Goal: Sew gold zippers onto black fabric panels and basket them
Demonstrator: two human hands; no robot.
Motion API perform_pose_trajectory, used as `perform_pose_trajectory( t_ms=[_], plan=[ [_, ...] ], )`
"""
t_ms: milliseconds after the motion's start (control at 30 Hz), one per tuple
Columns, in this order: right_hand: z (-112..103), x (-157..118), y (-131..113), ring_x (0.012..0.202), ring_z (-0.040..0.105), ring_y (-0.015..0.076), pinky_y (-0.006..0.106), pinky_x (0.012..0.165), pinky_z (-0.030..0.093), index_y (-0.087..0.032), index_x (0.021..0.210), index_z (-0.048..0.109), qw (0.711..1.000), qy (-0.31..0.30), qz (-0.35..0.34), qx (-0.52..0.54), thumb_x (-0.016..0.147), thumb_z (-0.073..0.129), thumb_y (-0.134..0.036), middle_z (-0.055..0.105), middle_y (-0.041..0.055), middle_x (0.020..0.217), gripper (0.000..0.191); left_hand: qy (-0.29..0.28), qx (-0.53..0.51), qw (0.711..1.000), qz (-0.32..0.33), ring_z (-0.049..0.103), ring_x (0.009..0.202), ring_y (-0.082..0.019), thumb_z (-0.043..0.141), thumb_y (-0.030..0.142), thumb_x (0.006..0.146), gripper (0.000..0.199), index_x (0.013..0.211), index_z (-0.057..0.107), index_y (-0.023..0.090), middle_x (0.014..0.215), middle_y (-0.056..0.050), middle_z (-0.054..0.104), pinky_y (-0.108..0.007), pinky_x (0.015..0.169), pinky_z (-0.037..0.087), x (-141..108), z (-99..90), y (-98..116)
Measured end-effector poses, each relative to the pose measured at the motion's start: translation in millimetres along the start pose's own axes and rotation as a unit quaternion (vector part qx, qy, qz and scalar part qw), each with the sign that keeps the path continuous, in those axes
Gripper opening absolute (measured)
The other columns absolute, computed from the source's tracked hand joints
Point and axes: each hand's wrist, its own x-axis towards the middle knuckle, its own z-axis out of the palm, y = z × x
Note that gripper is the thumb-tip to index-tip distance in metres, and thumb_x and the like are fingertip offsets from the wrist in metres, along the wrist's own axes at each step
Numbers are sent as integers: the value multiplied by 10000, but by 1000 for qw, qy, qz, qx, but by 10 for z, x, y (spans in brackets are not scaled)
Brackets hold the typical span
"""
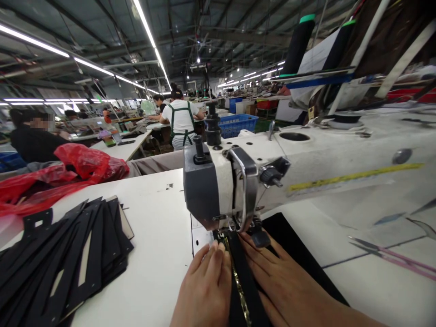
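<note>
In the middle of the head view, a black zipper (237,281) with gold teeth runs under the needle area of a white and grey sewing machine (218,186). My left hand (208,284) is closed at the zipper's left edge, its fingers bent and pressed together just in front of the presser foot. Stretched out flat, my right hand (277,277) presses on the black material along the zipper's right side. A larger black fabric piece (306,256) lies beneath and beyond my right hand. The machine head partly hides the fingertips of that hand.
A fanned pile of black strips (85,254) lies at left, beside red plastic sheeting (88,163). Pink-handled scissors (391,256) rest at right. Thread cones (298,45) stand above the machine. A co-worker (179,118) and a blue crate (236,125) are farther back.
</note>
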Motion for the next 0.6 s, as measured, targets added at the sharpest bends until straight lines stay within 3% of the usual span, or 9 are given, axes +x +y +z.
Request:
perform_pose_trajectory(
  t_ms=[267,467,600],
  plan=[
    [-103,65,-98,1299,305,273,549,1048,248,-100,1391,299,998,3,54,23,862,365,-131,384,144,1384,534,-13,11,1000,7,605,970,-212,264,106,933,348,1059,586,70,1007,-138,638,-346,860,521,47,-57,9],
    [-98,73,-141,1321,248,277,592,1053,143,-228,1397,289,989,7,112,99,941,327,-337,324,108,1430,471,-32,42,998,39,589,984,-231,333,152,911,325,1139,564,144,1092,-122,610,-318,790,549,-72,-33,-143],
    [-48,71,-115,1323,239,283,601,1041,137,-227,1382,305,985,35,115,125,938,341,-371,315,146,1428,468,-57,38,995,71,591,990,-228,357,217,905,363,1235,508,207,1088,-84,624,-293,775,550,-132,-51,-266]
  ],
)
